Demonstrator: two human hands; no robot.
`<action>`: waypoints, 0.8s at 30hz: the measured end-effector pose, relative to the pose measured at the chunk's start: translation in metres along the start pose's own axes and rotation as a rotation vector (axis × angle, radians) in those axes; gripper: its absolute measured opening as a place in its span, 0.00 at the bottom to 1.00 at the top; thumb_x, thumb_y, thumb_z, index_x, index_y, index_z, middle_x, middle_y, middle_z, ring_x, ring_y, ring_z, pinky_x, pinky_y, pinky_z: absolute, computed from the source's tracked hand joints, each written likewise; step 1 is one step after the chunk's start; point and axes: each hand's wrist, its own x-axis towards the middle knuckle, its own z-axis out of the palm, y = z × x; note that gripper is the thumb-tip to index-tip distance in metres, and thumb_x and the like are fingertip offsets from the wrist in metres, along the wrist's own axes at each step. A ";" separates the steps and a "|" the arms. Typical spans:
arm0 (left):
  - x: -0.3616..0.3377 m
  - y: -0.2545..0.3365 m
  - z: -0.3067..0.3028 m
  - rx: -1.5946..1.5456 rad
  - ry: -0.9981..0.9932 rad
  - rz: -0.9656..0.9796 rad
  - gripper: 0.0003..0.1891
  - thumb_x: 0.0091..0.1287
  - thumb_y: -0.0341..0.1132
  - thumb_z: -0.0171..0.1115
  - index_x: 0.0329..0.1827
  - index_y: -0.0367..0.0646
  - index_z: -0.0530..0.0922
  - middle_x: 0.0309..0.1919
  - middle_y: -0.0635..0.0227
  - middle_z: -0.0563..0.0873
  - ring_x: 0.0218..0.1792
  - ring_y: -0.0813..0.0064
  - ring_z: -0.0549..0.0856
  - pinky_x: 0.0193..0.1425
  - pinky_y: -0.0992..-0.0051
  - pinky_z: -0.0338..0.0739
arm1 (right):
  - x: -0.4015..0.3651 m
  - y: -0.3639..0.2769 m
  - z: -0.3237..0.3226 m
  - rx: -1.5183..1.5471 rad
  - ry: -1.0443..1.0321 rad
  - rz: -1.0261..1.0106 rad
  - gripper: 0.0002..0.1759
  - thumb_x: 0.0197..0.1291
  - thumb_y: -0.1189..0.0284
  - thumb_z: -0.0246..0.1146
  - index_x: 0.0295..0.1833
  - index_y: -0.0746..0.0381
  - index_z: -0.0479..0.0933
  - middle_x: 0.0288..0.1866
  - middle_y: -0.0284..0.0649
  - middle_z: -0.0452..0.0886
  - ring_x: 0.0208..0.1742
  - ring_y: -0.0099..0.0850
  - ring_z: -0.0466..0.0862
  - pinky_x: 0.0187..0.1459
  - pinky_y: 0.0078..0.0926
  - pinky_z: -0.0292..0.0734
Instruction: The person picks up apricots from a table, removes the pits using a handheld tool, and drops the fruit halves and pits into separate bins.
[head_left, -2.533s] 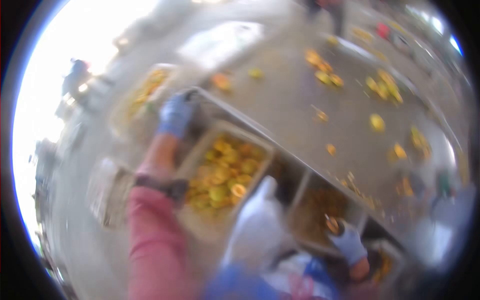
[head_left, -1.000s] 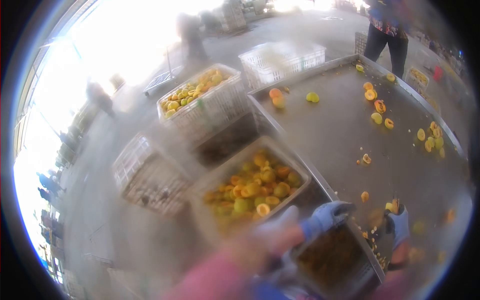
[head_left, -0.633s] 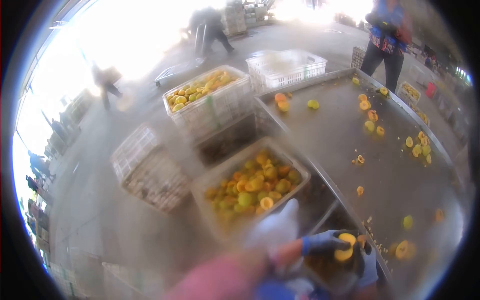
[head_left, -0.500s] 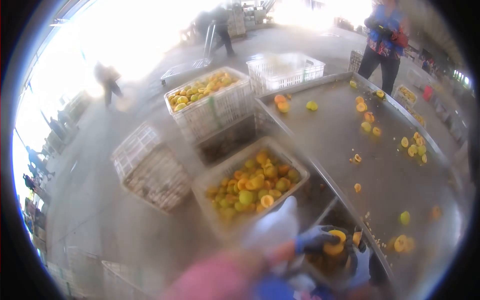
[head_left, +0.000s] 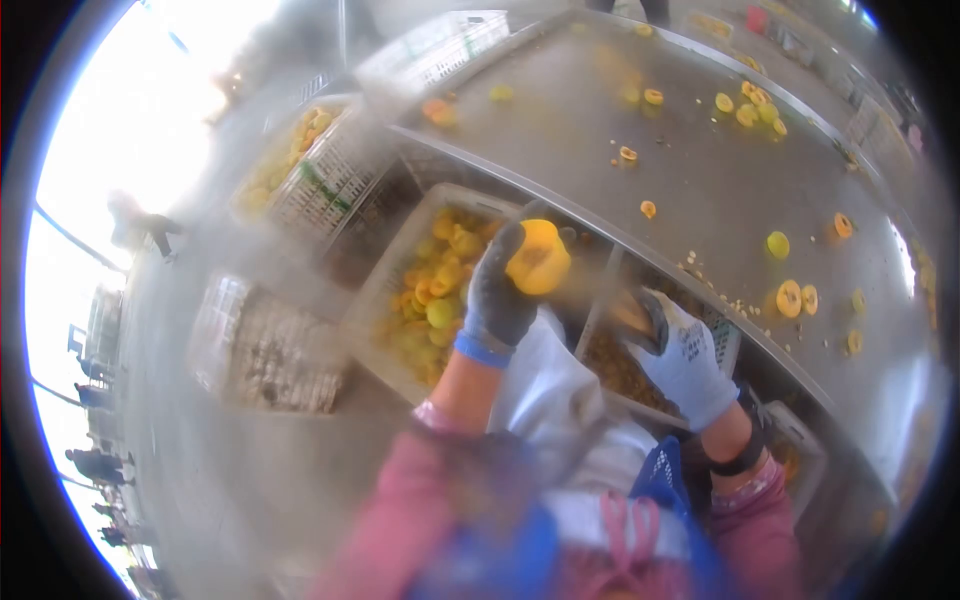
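My left hand point(head_left: 496, 292), in a grey and blue glove, grips a yellow peach half point(head_left: 540, 258) with its cut face turned up. It is above the near edge of a crate point(head_left: 372, 335) of yellow and green peaches point(head_left: 440, 270). My right hand point(head_left: 686, 356), in a pale glove with a dark fingertip area, is closed round a blurred brownish-orange thing point(head_left: 630, 312) that I cannot make out. Below that hand is a container of small brown pieces point(head_left: 620, 365), partly hidden by the glove.
A metal table point(head_left: 560, 125) with a raised rim runs along the right, holding scattered peach halves point(head_left: 789, 298) and pale bits. More crates stand left: one of peaches point(head_left: 325, 180), a white one point(head_left: 435, 50) and a stacked pair point(head_left: 275, 345). Blurred people are at far left.
My left hand has moved up and left with the peach half, away from the right hand. The view has tilted down and turned, showing more of my arms and lap.
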 end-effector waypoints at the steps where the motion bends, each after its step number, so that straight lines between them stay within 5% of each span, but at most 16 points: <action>1: -0.001 0.000 0.007 0.043 -0.017 0.039 0.26 0.68 0.44 0.55 0.63 0.35 0.69 0.50 0.59 0.80 0.50 0.65 0.81 0.52 0.67 0.79 | 0.009 -0.007 0.001 -0.023 0.014 -0.030 0.28 0.50 0.65 0.67 0.58 0.60 0.72 0.45 0.47 0.81 0.44 0.44 0.82 0.44 0.36 0.78; 11: -0.012 -0.010 0.029 0.711 0.048 0.421 0.21 0.69 0.43 0.54 0.56 0.33 0.76 0.42 0.63 0.82 0.44 0.75 0.81 0.51 0.76 0.75 | 0.031 -0.027 0.012 -0.470 0.120 -0.223 0.27 0.51 0.65 0.64 0.58 0.60 0.72 0.35 0.40 0.76 0.31 0.37 0.81 0.33 0.32 0.77; 18: -0.009 -0.019 0.027 0.911 0.151 0.506 0.18 0.68 0.41 0.57 0.53 0.36 0.78 0.41 0.65 0.82 0.40 0.77 0.81 0.44 0.78 0.77 | 0.034 -0.015 0.027 -0.663 0.091 -0.266 0.21 0.52 0.68 0.61 0.53 0.62 0.72 0.33 0.39 0.75 0.31 0.34 0.80 0.30 0.32 0.74; 21: -0.010 -0.021 0.030 0.861 0.203 0.468 0.16 0.68 0.39 0.59 0.52 0.36 0.78 0.42 0.64 0.82 0.39 0.76 0.81 0.43 0.78 0.78 | 0.030 -0.018 0.030 -0.633 -0.080 -0.167 0.26 0.54 0.69 0.56 0.59 0.67 0.69 0.31 0.39 0.77 0.27 0.32 0.81 0.29 0.33 0.74; 24: -0.006 -0.036 0.016 0.529 0.349 0.334 0.16 0.68 0.39 0.59 0.52 0.37 0.78 0.41 0.65 0.82 0.39 0.75 0.82 0.43 0.77 0.78 | 0.023 -0.013 0.038 -0.593 -0.016 -0.202 0.24 0.54 0.69 0.56 0.58 0.67 0.70 0.31 0.38 0.78 0.25 0.32 0.81 0.28 0.31 0.74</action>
